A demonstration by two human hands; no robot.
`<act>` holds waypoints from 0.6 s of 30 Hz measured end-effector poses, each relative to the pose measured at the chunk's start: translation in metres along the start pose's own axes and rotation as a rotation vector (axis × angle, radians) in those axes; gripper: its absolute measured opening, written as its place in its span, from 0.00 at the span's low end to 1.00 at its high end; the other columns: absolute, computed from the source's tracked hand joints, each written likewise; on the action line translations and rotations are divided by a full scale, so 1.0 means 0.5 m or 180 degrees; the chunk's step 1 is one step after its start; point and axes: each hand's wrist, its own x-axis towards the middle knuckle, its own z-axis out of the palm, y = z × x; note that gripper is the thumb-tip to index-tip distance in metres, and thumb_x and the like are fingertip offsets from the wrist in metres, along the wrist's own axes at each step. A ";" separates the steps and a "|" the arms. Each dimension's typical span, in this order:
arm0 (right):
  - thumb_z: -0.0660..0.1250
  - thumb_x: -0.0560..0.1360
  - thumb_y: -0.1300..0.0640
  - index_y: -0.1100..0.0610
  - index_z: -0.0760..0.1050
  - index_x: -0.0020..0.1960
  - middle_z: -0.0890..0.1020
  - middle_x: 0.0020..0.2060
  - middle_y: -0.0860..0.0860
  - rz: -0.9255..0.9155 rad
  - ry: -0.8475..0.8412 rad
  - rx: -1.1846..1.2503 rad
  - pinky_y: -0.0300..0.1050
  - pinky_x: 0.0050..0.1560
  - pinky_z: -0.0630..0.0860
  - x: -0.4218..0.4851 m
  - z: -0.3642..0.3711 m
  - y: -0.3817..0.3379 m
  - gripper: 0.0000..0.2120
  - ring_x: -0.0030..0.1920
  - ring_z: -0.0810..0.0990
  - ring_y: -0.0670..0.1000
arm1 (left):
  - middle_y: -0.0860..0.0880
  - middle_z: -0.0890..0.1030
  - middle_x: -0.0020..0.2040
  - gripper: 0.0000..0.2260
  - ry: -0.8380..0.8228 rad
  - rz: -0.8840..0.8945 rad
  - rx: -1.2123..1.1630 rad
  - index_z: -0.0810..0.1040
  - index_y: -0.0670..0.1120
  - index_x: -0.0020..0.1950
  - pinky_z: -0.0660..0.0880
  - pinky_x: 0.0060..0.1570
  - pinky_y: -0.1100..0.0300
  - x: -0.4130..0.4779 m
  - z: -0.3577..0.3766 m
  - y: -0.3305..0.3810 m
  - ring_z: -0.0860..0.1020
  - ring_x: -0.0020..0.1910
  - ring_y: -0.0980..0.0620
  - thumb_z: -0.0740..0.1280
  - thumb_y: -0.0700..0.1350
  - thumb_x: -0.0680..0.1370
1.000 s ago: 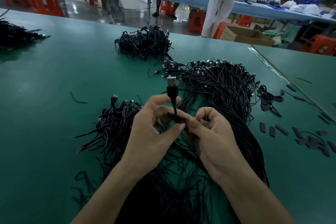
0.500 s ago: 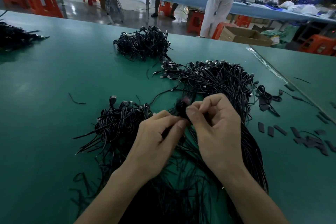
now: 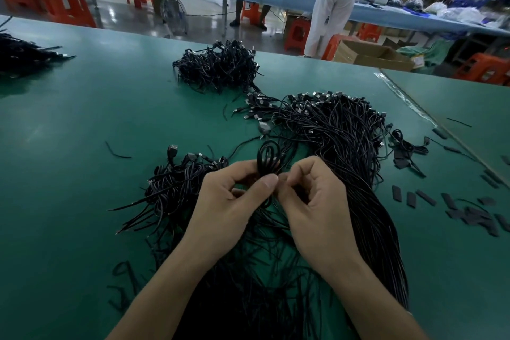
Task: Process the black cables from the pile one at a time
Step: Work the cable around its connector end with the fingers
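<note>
A black cable (image 3: 267,159) is coiled into a small loop that stands up between my two hands. My left hand (image 3: 231,201) pinches the loop's base between thumb and fingers. My right hand (image 3: 311,199) is curled just right of it, its fingertips at the same spot of the cable. Behind and right of my hands lies the big pile of straight black cables (image 3: 345,141) with USB plugs at its far end. A smaller heap of cables (image 3: 176,182) lies left of my left hand.
A tangled bundle of cables (image 3: 218,66) sits further back on the green table (image 3: 82,119). Short black sleeve pieces (image 3: 452,207) are scattered at the right. More cables (image 3: 22,52) lie at the far left edge. A person stands beyond the table.
A second ago the cable's USB plug stood up between my hands. Since then the cable has been wound, and a round loop now sticks up where the plug was.
</note>
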 end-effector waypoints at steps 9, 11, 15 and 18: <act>0.68 0.77 0.67 0.56 0.67 0.40 0.80 0.33 0.51 0.1028 0.0263 0.1218 0.40 0.44 0.78 0.005 -0.005 0.022 0.13 0.37 0.78 0.47 | 0.51 0.86 0.44 0.15 -0.0190 0.0531 0.0140 0.84 0.48 0.46 0.80 0.48 0.56 -0.007 -0.002 -0.005 0.84 0.47 0.50 0.70 0.29 0.70; 0.68 0.77 0.67 0.56 0.67 0.40 0.81 0.34 0.51 0.0986 0.0431 0.1100 0.41 0.45 0.78 0.010 -0.006 0.025 0.14 0.38 0.80 0.48 | 0.54 0.86 0.44 0.19 -0.0337 0.0470 0.0435 0.82 0.49 0.49 0.77 0.45 0.65 -0.012 0.003 -0.007 0.84 0.46 0.54 0.65 0.27 0.67; 0.69 0.76 0.67 0.56 0.67 0.40 0.82 0.34 0.46 0.0626 0.0521 0.0792 0.35 0.40 0.77 0.014 -0.017 0.020 0.14 0.37 0.80 0.42 | 0.55 0.86 0.46 0.18 -0.0656 0.0194 0.0674 0.82 0.51 0.52 0.78 0.47 0.62 -0.014 -0.002 -0.008 0.83 0.49 0.54 0.61 0.35 0.71; 0.70 0.76 0.67 0.53 0.68 0.39 0.83 0.37 0.45 0.0198 0.0577 0.0425 0.35 0.43 0.78 0.016 -0.018 0.007 0.15 0.40 0.81 0.42 | 0.53 0.85 0.45 0.11 -0.0688 0.0003 0.0705 0.84 0.51 0.51 0.80 0.49 0.49 -0.016 0.006 -0.009 0.83 0.48 0.50 0.63 0.51 0.77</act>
